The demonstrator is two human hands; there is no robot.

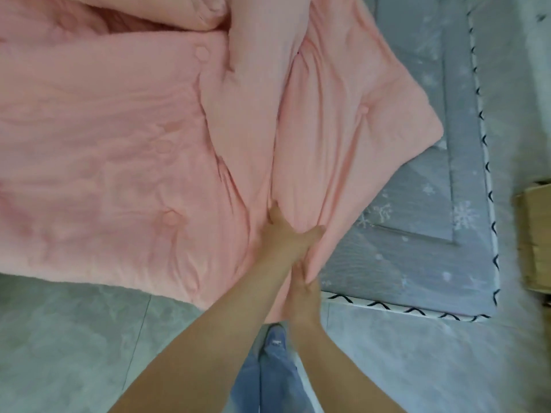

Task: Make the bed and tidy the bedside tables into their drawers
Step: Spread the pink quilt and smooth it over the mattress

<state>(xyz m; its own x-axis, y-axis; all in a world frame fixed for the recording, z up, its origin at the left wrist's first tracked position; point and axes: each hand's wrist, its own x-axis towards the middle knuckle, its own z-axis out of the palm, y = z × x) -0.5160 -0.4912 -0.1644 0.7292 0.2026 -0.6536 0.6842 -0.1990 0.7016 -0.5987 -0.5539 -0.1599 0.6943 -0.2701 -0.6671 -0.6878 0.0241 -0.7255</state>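
A pink quilt (119,144) lies rumpled over most of the bed, with raised folds running up its middle. My left hand (283,234) grips a fold near the quilt's near edge, thumb on one side and fingers on the other. My right hand (301,281) sits just below it and pinches the quilt's hem at the bed's edge. To the right the grey bedsheet (417,239) with pale snowflake print is uncovered, and one quilt corner (429,126) lies across it.
The bed's white edging with black marks (489,180) runs along the right and near sides. Grey tiled floor (74,338) lies in front. A cardboard box (533,234) stands at the right edge. My jeans-clad legs (268,371) stand against the bed.
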